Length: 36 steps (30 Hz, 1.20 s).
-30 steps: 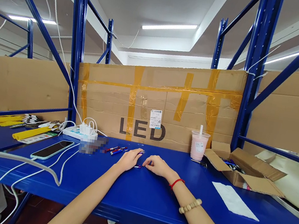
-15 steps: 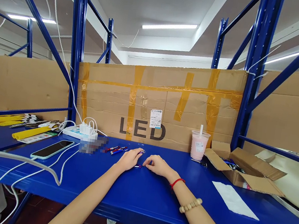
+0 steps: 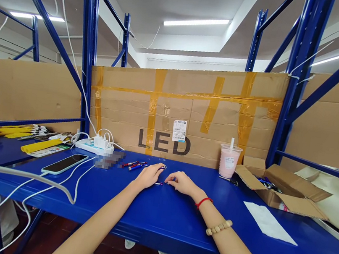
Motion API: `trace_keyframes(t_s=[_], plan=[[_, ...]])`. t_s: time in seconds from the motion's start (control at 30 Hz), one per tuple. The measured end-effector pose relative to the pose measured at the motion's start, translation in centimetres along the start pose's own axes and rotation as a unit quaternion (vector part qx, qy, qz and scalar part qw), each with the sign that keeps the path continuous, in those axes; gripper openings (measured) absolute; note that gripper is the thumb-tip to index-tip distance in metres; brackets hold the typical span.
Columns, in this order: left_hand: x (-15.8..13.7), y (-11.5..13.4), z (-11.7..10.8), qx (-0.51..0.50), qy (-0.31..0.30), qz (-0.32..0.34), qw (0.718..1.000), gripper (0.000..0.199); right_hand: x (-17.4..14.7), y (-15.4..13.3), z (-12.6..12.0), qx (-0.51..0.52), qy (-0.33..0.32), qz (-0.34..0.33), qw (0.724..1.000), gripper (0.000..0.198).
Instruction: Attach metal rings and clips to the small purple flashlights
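Observation:
On the blue shelf top, my left hand is closed, palm down, on a pen; only its silver end and a bit of blue show past the fingertips. Just below those fingers lies a small purple-and-silver pen piece. My right hand rests close by on the right, with thumb and forefinger curled together in a pinch. Whatever sits between them is too small to make out. Several red and blue pens lie in a loose group left of my left hand.
A phone, white cables and a power strip occupy the left. On the right stand a pink drink cup, a dark pen, an open carton and white paper. A large cardboard sheet walls the back.
The camera view has shifted slightly. Both hands keep nearly the same place and pose over the shelf, and the objects around them stay put.

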<state>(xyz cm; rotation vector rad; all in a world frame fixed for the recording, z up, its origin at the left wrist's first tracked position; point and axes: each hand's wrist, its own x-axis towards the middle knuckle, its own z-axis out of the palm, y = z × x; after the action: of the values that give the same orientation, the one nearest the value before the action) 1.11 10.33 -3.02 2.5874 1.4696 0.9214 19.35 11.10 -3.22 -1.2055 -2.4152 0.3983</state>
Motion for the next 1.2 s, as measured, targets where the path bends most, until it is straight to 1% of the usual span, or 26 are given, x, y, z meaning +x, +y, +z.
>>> trace_keyframes(t_s=[0.17, 0.33, 0.47, 0.6, 0.7, 0.83, 0.9, 1.07, 1.2], plan=[[0.0, 0.0, -0.1, 0.000, -0.003, -0.001, 1.000, 0.028, -0.2, -0.5, -0.1, 0.069, -0.022, 0.031, 0.997, 0.026], [-0.1, 0.1, -0.2, 0.000, -0.004, -0.007, 1.000, 0.028, -0.4, -1.2, -0.4, 0.094, -0.029, 0.063, 0.993, 0.028], [-0.1, 0.0, -0.1, -0.002, -0.002, -0.006, 1.000, 0.028, -0.3, -1.1, -0.4, 0.099, -0.034, 0.068, 0.992, 0.029], [0.0, -0.2, 0.0, -0.003, 0.001, 0.000, 1.000, 0.028, -0.2, -0.9, -0.2, 0.094, -0.032, 0.056, 0.993, 0.021], [-0.1, -0.2, -0.1, 0.003, -0.001, 0.003, 1.000, 0.028, -0.3, -1.0, -0.3, 0.084, -0.010, 0.055, 0.995, 0.028], [-0.2, 0.0, -0.3, 0.006, -0.009, -0.005, 1.000, 0.029, -0.3, -1.3, -0.5, 0.060, 0.054, 0.109, 0.991, 0.039], [-0.2, 0.0, -0.3, 0.007, -0.008, -0.006, 1.000, 0.030, -0.3, -1.3, -0.6, 0.065, 0.072, 0.136, 0.986, 0.044], [-0.2, 0.0, -0.2, 0.006, 0.001, -0.010, 1.000, 0.030, -0.1, -1.5, -0.7, 0.116, 0.101, 0.186, 0.970, 0.046], [-0.2, 0.0, -0.2, 0.003, 0.000, -0.005, 1.000, 0.029, 0.1, -2.1, -0.7, 0.196, 0.096, 0.198, 0.956, 0.047]])
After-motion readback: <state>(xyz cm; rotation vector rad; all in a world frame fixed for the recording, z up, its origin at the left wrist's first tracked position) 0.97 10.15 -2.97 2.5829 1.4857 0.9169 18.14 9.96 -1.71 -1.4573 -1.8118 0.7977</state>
